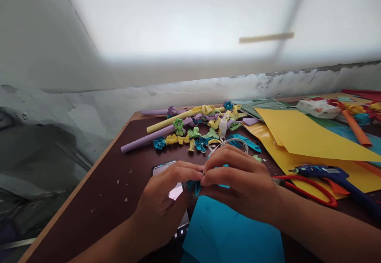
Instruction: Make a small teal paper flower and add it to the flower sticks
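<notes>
Both hands meet in the middle of the view, fingertips pinched around a small piece of folded blue paper (194, 187). My left hand (166, 199) grips it from the left, thumb below and fingers above. From the right, my right hand (241, 175) holds the same piece; more blue paper shows between its fingers. Much of the piece is hidden behind the fingers. Under the hands lies a flat blue sheet (232, 231). A phone (175, 191) with a lit screen lies partly covered by my left hand.
Behind the hands lie rolled paper tubes (149, 140), crumpled paper flowers (179, 124) and a small glue bottle (223, 126). To the right are yellow sheets (309, 136), red-handled scissors (315, 189), a blue glue gun (336, 175) and an orange tube (355, 126). A wall borders the table's back.
</notes>
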Motion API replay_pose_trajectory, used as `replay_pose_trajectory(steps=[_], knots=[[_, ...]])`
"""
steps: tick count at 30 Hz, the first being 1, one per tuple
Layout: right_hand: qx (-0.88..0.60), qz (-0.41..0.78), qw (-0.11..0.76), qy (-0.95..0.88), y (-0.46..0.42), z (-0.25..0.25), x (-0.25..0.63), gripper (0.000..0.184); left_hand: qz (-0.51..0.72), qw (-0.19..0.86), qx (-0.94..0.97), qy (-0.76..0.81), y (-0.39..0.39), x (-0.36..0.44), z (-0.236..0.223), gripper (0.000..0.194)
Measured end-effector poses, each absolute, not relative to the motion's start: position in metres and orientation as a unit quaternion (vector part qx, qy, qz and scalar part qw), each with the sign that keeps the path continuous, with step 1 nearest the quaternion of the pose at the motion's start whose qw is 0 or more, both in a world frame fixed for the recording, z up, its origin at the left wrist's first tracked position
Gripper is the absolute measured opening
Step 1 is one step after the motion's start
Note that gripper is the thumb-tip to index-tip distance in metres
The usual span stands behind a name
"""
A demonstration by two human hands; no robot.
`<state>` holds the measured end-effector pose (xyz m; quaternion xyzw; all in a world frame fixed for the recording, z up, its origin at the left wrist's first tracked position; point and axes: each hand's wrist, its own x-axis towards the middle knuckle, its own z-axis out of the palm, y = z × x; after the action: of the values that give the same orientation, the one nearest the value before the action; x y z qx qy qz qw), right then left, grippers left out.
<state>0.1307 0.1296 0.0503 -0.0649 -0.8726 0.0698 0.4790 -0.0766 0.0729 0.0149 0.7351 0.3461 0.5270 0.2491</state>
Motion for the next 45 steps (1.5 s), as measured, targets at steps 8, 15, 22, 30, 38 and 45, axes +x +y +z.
replay_pose_trajectory(steps=[8,15,22,30,38,45], knots=[[-0.087,0.02,0.415,-0.906,0.127,0.056,0.13,0.005,0.507,0.247,0.739,0.369,0.075,-0.074,0.017,0.037],[-0.116,0.076,0.46,-0.877,0.124,0.049,0.123,0.013,0.493,0.258,0.695,0.455,0.071,-0.064,0.03,0.025],[-0.194,0.121,0.431,-0.873,0.123,0.051,0.124,0.014,0.475,0.338,0.645,0.495,0.073,-0.062,0.029,0.015],[-0.159,0.049,0.378,-0.911,0.124,0.055,0.127,0.008,0.465,0.319,0.648,0.511,0.072,-0.061,0.031,0.021],[-0.005,-0.07,0.344,-0.936,0.138,0.069,0.142,0.013,0.475,0.387,0.637,0.468,0.072,-0.065,0.037,0.013],[-0.008,0.034,0.38,-0.924,0.142,0.062,0.14,0.006,0.476,0.441,0.637,0.417,0.072,-0.065,0.042,0.007]])
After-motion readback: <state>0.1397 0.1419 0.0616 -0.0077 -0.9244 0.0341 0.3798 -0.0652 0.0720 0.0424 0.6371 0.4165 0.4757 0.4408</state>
